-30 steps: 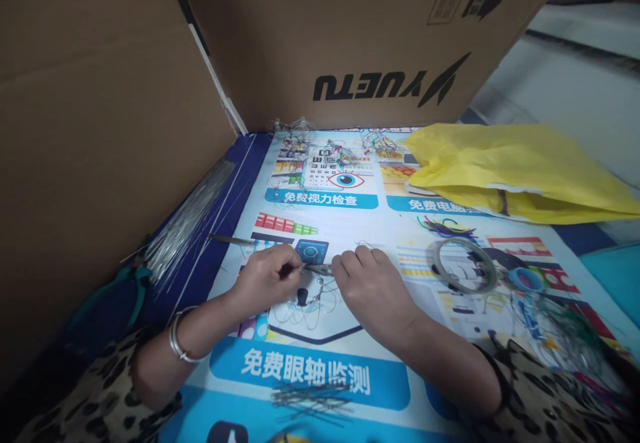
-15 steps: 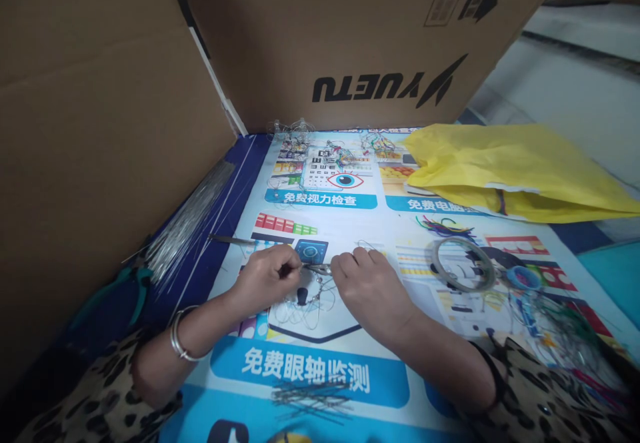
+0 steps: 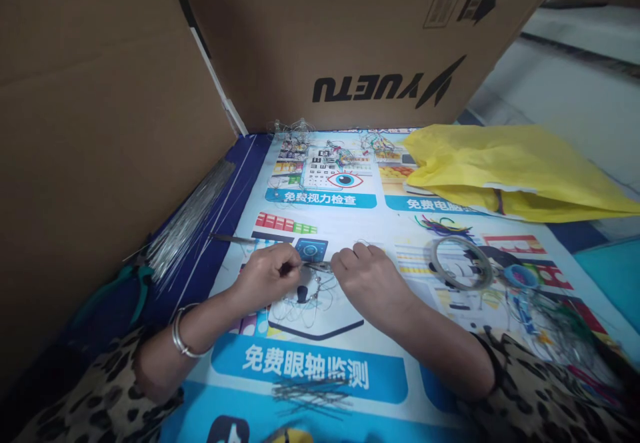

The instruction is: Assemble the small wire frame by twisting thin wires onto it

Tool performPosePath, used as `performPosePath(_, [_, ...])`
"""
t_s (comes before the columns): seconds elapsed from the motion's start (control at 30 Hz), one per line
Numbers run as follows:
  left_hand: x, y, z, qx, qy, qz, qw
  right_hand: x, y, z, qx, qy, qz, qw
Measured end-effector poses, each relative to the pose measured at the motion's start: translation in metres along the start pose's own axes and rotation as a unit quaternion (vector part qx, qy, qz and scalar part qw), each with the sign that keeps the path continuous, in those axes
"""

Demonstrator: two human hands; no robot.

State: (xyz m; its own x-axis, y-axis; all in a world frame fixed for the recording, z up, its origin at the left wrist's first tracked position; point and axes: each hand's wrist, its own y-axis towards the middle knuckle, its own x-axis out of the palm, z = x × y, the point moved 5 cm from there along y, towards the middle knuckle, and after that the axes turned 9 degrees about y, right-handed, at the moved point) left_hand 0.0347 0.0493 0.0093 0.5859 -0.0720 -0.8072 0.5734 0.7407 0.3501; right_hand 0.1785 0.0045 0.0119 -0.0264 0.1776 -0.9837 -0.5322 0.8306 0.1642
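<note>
Two hands meet at the middle of the table (image 3: 450, 363), and almost nothing has shifted between them over the last second. The left hand (image 3: 267, 275) is still curled round a slim metal tool (image 3: 313, 266), fingers clenched on its handle, the tip pointing toward the other hand. The right hand (image 3: 373, 278) is pinched shut at the fingertips on the end of a thin wire piece (image 3: 305, 300), whose fine loops lie on the printed poster just below and between the two hands. The one change I can make out is small: the right hand has crept a touch up and leftward, closer to the tool's tip (the camera drifted a little too, so part of that may be the head moving). To me that reads as fine work at one spot, held steady, not a move to something new.

Around them: a bundle of straight silver wires (image 3: 187, 226) lies along the left cardboard wall (image 3: 100, 130), with teal-handled pliers (image 3: 135, 283) at its near end. A roll of clear tape (image 3: 460, 262) sits to the right of the hands, a yellow plastic bag (image 3: 500, 166) beyond it, and a loose tangle of coloured wires (image 3: 555, 323) at the right edge. A small heap of dark short wires (image 3: 313, 395) rests near the front.
</note>
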Motion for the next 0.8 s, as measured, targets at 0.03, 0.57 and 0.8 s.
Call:
performPosePath(0.03, [0.000, 0.000, 0.000, 0.004, 0.000, -0.002, 1.000, 0.001, 0.000, 0.001, -0.003, 0.000, 0.000, 1.000])
performPosePath(0.57, [0.002, 0.002, -0.009, 0.000, -0.013, -0.042, 0.999, -0.019, -0.020, 0.023, 0.065, 0.067, -0.038, 0.995])
performPosePath(0.8, [0.002, 0.003, -0.007, 0.020, -0.044, -0.047, 0.998, -0.016, -0.024, 0.015, 0.075, 0.088, -0.078, 0.990])
